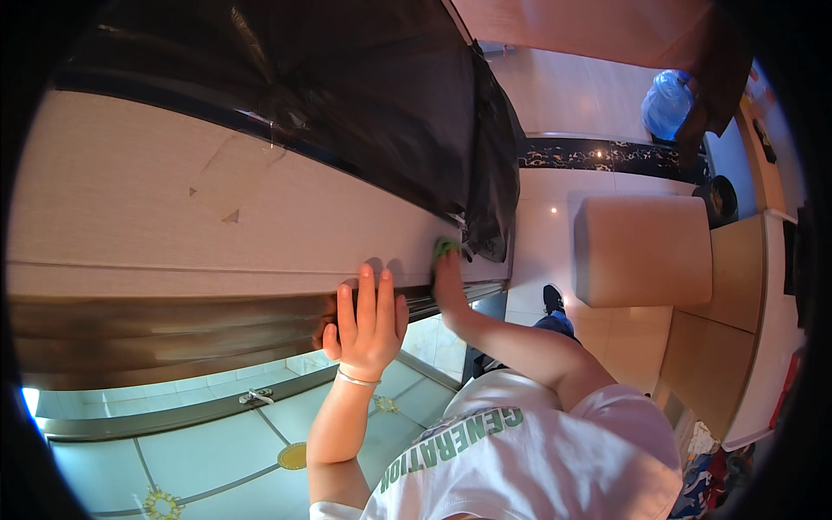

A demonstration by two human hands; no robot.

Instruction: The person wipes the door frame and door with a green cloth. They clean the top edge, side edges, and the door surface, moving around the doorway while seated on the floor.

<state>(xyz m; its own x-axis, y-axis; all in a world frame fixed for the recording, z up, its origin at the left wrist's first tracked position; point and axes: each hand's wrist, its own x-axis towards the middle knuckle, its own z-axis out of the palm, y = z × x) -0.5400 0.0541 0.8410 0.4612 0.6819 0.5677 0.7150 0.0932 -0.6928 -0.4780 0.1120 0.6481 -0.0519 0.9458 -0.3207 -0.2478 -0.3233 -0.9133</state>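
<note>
My left hand (pixel 366 325), with a bangle at the wrist, rests fingers apart on the glossy brown moulded edge (pixel 169 331) of a long beige panel (pixel 149 195). Its fingertips reach over onto the beige surface. To its right, my right hand (pixel 448 279) is slightly blurred and grips a green cloth (pixel 446 246). That cloth touches the panel close to its right end, beside a hanging fold of black plastic sheeting (pixel 494 169). Part of the cloth is hidden by my fingers. Small dark triangular marks (pixel 231 216) show on the panel.
A beige padded stool (pixel 643 250) stands on the tiled floor at right, before a wooden cabinet (pixel 705 370). A blue-tinted water bottle (pixel 667 101) is at the upper right. Below the panel runs a metal frame with a latch (pixel 257 396), along patterned pale tiles (pixel 214 448).
</note>
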